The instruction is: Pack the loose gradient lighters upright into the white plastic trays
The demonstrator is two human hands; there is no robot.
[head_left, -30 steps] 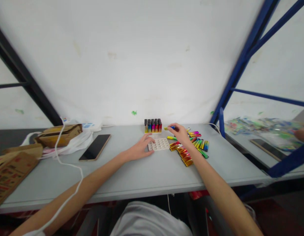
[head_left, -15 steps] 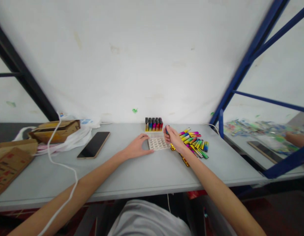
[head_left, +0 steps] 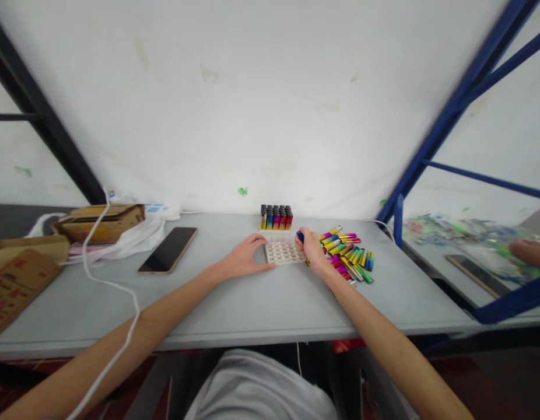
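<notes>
A white tray [head_left: 281,254] with rows of round holes lies flat on the table in front of me. My left hand [head_left: 246,256] is at its left end, the thumb along the near corner and the fingers by the far corner, steadying it. Over the tray's right end, my right hand [head_left: 312,248] is closed round a lighter [head_left: 300,235] with a dark blue end showing; the rest of it is hidden. Beside that hand lies a loose pile of shiny multicoloured lighters [head_left: 351,256]. Behind the tray, a block of upright lighters [head_left: 276,218] with black tops stands in rows.
On the left lie a phone [head_left: 168,251], white plastic bags [head_left: 134,239] and open cardboard boxes [head_left: 27,280]. A white cable [head_left: 116,284] hangs across my left forearm. A blue metal frame [head_left: 427,140] rises at the right; beyond it are another phone [head_left: 476,274] and another person's hand [head_left: 530,252].
My right hand has come slightly down with the lighter, turning it over the tray's right end. My left hand stays at the tray. The whole view has shifted slightly.
</notes>
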